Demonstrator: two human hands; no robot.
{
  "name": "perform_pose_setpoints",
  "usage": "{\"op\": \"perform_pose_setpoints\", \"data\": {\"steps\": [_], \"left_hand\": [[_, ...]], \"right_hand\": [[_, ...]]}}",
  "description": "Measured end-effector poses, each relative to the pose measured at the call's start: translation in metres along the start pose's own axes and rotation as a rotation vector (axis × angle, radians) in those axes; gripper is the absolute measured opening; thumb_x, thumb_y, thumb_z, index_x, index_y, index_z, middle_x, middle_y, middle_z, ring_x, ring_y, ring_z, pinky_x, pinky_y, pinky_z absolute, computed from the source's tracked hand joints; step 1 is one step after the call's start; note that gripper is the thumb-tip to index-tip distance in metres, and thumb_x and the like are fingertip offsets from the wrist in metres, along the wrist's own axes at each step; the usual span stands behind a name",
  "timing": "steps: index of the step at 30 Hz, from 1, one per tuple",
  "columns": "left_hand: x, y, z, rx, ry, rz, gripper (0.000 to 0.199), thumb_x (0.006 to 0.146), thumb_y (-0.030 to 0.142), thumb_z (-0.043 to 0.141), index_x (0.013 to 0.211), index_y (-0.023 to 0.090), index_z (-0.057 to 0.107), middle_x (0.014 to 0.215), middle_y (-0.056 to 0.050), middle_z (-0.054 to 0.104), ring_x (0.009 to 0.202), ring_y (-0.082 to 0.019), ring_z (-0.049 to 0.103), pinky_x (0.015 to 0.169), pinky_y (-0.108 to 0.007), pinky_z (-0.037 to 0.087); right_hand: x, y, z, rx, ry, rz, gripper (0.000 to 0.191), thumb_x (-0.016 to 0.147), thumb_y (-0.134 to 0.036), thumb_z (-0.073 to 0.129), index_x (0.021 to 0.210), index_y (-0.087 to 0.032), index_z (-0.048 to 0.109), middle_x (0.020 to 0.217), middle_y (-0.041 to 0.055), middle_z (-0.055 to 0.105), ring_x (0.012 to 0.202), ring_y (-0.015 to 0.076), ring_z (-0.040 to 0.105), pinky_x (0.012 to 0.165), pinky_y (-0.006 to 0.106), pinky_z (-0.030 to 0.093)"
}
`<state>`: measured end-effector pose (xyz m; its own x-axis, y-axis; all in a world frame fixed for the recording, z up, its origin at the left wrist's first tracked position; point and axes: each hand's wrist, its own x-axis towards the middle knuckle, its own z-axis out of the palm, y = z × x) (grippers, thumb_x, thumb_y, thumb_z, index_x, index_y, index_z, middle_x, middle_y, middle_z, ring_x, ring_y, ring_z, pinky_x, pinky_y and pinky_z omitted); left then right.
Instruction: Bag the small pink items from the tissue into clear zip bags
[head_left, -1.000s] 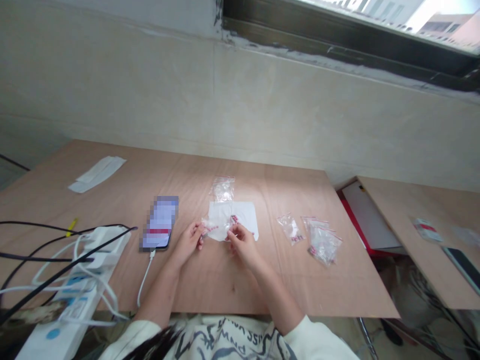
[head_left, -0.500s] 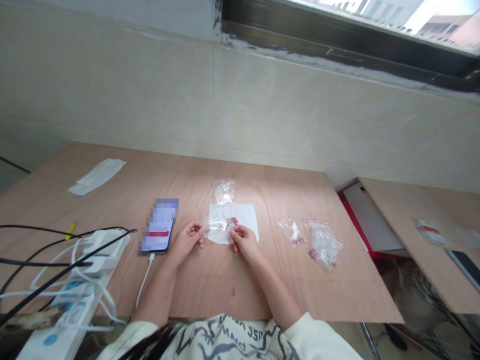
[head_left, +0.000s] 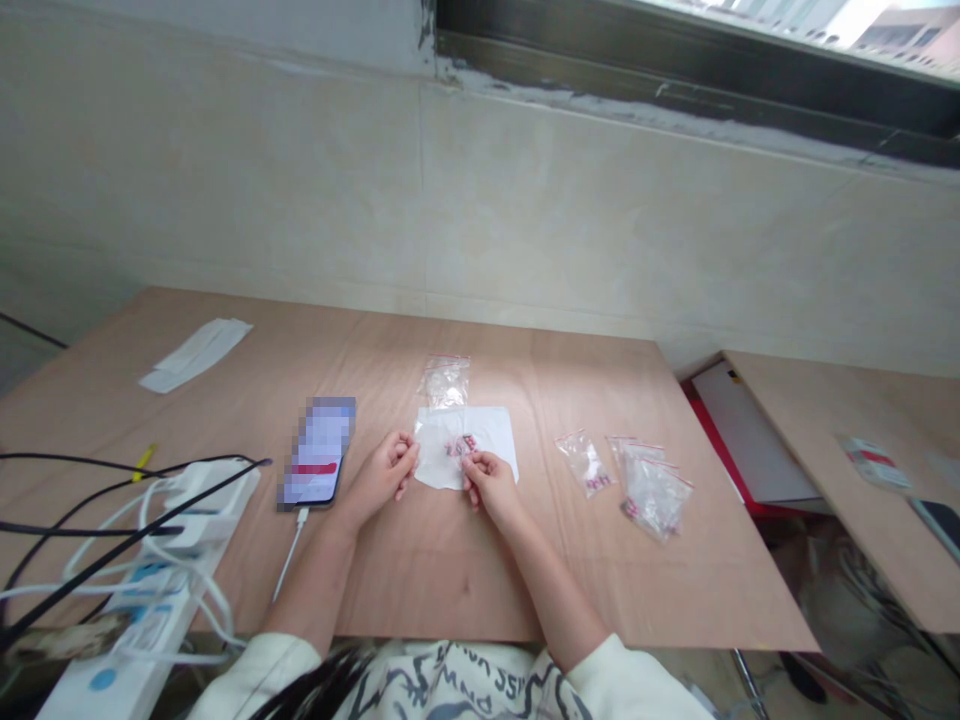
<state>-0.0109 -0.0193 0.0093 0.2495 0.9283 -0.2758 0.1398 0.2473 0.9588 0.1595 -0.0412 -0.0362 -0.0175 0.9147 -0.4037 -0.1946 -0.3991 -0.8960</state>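
Both forearms reach forward, the left hand and right hand apart, fingers curled inward.

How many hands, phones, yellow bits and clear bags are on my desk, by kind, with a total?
Hands: 2, left hand and right hand
Phone: 1
Yellow bit: 1
Clear bags: at least 4, some overlap
Total: at least 8

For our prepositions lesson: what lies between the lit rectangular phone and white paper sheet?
The person's left hand, fingers curled, over brown wooden tabletop, in the head view.
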Motion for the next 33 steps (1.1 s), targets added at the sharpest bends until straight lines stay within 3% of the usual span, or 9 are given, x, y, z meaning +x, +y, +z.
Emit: {"op": "perform_pose_setpoints", "data": {"steps": [6,33], "left_hand": [[0.0067,0.0089,0.0059,-0.014,-0.009,0.03,0.022,0.076,0.039,0.047,0.079,0.02,0.036,0.05,0.011,0.04,0.032,-0.003,0.036,0.026,-0.011,0.03],[0.01,0.0069,0.0094,-0.071,-0.008,0.043,0.022,0.076,0.037,0.048,0.078,0.02,0.034,0.051,0.012,0.039,0.03,-0.002,0.034,0.024,-0.011,0.03]], "right_hand": [[-0.0008,-0.0012,0.0003,-0.001,0.005,-0.003,0.03,0.063,-0.045,0.057,0.069,-0.018,0.045,0.039,-0.0097,0.048,0.022,0.0047,0.033,0.019,0.016,0.023],[-0.0018,-0.0055,-0.0012,0.024,0.011,0.017,0.032,0.061,-0.046,0.057,0.066,-0.018,0.043,0.038,-0.0101,0.046,0.022,0.0036,0.031,0.02,0.016,0.023]]}}
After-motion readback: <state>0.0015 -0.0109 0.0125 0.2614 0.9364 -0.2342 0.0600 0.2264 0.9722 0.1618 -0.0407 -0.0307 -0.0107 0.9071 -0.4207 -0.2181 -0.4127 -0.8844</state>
